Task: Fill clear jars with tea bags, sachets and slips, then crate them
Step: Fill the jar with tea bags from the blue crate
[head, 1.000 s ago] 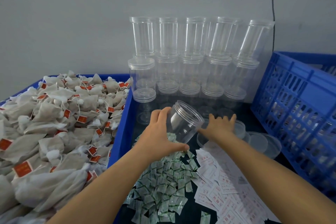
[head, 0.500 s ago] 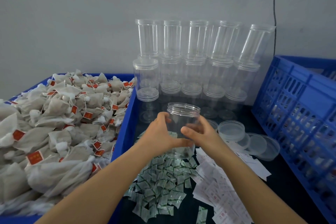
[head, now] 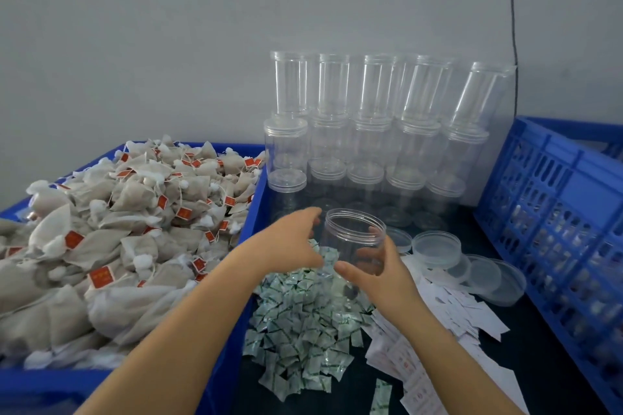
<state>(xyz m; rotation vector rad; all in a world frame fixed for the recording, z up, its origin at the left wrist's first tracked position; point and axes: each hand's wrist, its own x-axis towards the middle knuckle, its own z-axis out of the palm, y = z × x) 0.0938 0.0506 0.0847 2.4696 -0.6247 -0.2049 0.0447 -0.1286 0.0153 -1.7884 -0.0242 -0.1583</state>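
An empty clear jar (head: 354,229) stands upright, lid off, over the far end of a pile of green-and-white sachets (head: 303,317). My right hand (head: 381,271) grips the jar, thumb across its front and fingers behind its wall. Just left of the jar, my left hand (head: 290,242) holds nothing, fingers relaxed; whether it touches the jar I cannot tell. Tea bags (head: 135,212) with red tags fill a blue bin (head: 249,212) on the left. White paper slips (head: 448,310) lie to the right of the sachets.
Stacked lidded clear jars (head: 371,145) stand against the wall behind the work spot. Several loose clear lids (head: 436,244) lie right of the held jar. A blue slotted crate (head: 556,212) stands along the right side.
The jar went from tilted in my left hand to upright. My right hand came off the lids and took hold of the jar; my left hand let go and drew left.
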